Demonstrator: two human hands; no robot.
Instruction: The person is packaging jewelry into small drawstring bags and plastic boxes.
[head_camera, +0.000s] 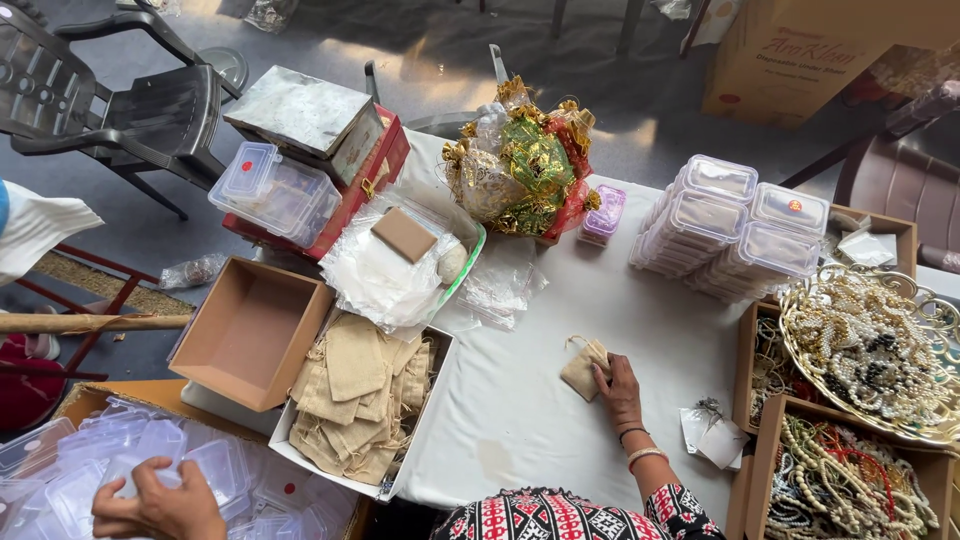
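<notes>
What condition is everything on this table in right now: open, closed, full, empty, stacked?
Left hand: reaching into a box of clear plastic lids.
Right hand: resting on a small burlap pouch, which lies flat on the white table.
Brown cardboard box: open, empty.
White box of burlap pouches: open, heaped full.
Clear containers: lidded, stacked.

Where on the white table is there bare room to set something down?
The white tablecloth is bare between the box of burlap pouches and the right hand, and between that hand and the stacked clear containers. The bead trays crowd the right edge.
</notes>
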